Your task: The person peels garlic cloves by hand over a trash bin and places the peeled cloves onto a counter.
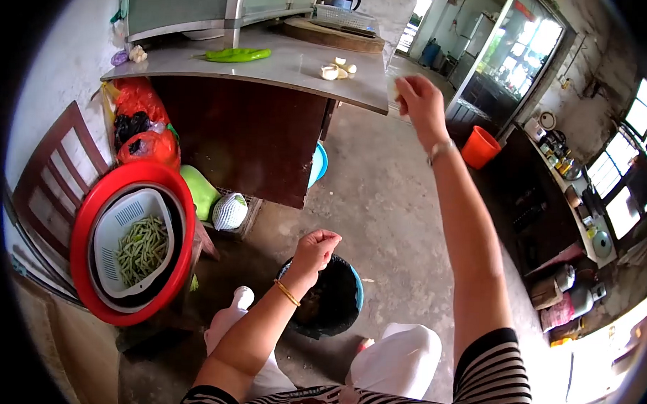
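Observation:
My right hand (419, 102) is stretched out to the corner of the grey countertop (285, 65), pinching a small pale piece I cannot identify. Peeled garlic cloves (337, 69) lie on the counter just left of it. My left hand (316, 249) is curled into a loose fist above a bin lined with a black bag (334, 302) between my knees; whether it holds anything is hidden. Green peppers (237, 54) lie farther back on the counter.
A red basin (88, 215) holding a white strainer of cut green beans (141, 248) rests on a wooden chair at left. Bags and produce sit under the counter. An orange bucket (480, 147) stands on the concrete floor; a cluttered side counter (573, 203) runs along the right.

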The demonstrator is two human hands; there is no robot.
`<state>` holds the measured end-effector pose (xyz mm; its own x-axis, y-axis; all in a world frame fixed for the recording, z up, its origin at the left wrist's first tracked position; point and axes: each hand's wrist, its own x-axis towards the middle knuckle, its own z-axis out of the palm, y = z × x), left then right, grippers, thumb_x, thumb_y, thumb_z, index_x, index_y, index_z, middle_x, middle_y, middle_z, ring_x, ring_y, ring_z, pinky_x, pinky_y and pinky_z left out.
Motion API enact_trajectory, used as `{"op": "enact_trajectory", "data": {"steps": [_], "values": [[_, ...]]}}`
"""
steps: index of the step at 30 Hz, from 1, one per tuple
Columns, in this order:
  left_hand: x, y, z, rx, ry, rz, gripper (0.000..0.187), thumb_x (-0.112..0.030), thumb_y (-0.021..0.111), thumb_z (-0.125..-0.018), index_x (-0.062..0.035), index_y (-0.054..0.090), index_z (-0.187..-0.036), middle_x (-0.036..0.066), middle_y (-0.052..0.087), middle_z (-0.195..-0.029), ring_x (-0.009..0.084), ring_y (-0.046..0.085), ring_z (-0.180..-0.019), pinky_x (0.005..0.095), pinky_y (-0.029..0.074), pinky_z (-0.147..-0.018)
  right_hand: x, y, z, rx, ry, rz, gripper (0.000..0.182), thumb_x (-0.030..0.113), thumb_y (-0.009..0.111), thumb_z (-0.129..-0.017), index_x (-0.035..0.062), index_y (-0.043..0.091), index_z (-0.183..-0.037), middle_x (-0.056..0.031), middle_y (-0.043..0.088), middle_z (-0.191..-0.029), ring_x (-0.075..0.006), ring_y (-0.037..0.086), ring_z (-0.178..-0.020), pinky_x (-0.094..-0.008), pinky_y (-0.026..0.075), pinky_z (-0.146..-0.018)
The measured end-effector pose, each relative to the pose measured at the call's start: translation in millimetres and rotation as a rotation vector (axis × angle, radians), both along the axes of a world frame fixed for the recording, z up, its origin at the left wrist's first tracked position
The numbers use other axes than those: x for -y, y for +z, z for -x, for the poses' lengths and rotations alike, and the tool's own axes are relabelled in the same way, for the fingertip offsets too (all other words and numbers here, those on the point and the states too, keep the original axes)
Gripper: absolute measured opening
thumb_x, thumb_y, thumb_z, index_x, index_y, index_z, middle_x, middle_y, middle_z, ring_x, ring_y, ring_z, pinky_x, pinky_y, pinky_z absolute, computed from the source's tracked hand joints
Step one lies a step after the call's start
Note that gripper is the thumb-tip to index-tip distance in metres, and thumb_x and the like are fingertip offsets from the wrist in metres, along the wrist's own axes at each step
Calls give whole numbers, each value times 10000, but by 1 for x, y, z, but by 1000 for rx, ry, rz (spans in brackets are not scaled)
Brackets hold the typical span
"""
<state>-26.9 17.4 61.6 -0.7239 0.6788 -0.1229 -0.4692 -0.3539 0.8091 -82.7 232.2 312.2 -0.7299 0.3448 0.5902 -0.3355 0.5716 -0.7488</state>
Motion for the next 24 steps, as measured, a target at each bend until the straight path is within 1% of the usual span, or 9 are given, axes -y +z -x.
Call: {"op": "enact_trajectory", "data": {"steps": [5, 8, 11, 13, 16, 18, 20, 21, 24], "values": [[5, 3, 5, 106, 27, 4, 51, -115, 575, -855, -69, 565, -838, -47, 476, -602, 26, 362, -420, 156, 270, -363, -8, 16, 83, 277, -360, -771, 265, 342, 632, -759, 128, 679, -908, -123, 671, -844, -246, 648, -804, -352, 512, -704], [9, -13, 15, 212, 57, -76, 67, -156, 584, -851, -91, 569, -860, -25, 538, -666, 41, 454, -491, 165, 335, -410, -7, 18, 104, 309, -344, -831, 272, 388, 611, -746, 177, 691, -898, -135, 667, -870, -308, 625, -876, -398, 497, -786], [12, -5, 18, 404, 121, -139, 131, -250, 585, -855, -121, 576, -874, 7, 590, -735, 73, 538, -601, 211, 396, -495, -16, 17, 119, 173, -336, -947, 247, 373, 595, -736, 193, 704, -866, -129, 667, -890, -301, 645, -817, -392, 517, -732], [16, -7, 24, 469, 98, -230, 256, -361, 525, -889, -110, 573, -906, 42, 614, -782, 122, 586, -702, 267, 444, -593, -24, 22, 120, 191, -368, -1183, 305, 353, 573, -814, 150, 651, -1027, -75, 670, -821, -199, 633, -731, -307, 495, -649], [24, 1, 28, 407, 26, -302, 554, -543, 380, -910, -38, 508, -1101, 124, 605, -899, 228, 594, -840, 373, 469, -754, -43, 21, 97, 28, -75, -909, 212, 108, 547, -844, 51, 607, -1039, -30, 642, -805, -100, 574, -662, -231, 431, -516], [25, 9, 26, 383, 26, -375, 700, -588, 314, -905, 21, 389, -1241, 181, 565, -1005, 280, 569, -910, 430, 450, -838, 6, 25, 30, -123, 40, -100, 243, 55, 548, -830, -26, 570, -1059, -10, 583, -694, -46, 476, -531, -173, 337, -449], [25, 6, 26, 333, -7, -461, 804, -619, 259, -898, 64, 281, -1321, 232, 515, -1089, 321, 511, -1035, 453, 413, -921, 18, 9, -27, -172, 86, -3, 289, 95, 584, -833, -3, 566, -1105, -28, 592, -678, -61, 462, -496, -193, 354, -457], [26, 9, 22, 328, 0, -449, 816, -625, 254, -895, 64, 264, -1332, 242, 502, -1114, 325, 500, -1055, 459, 406, -932, 12, -10, -46, -170, 106, 48, 159, 171, 535, -882, 55, 639, -909, -25, 555, -685, -73, 466, -549, -219, 376, -497], [26, 11, 14, 332, -6, -448, 804, -628, 254, -888, 49, 301, -1320, 280, 438, -1225, 358, 445, -1142, 478, 350, -996, 52, -89, -109, 111, 142, 51, 170, 41, 529, -845, -4, 627, -976, -53, 636, -788, -106, 525, -591, -235, 435, -527]]}}
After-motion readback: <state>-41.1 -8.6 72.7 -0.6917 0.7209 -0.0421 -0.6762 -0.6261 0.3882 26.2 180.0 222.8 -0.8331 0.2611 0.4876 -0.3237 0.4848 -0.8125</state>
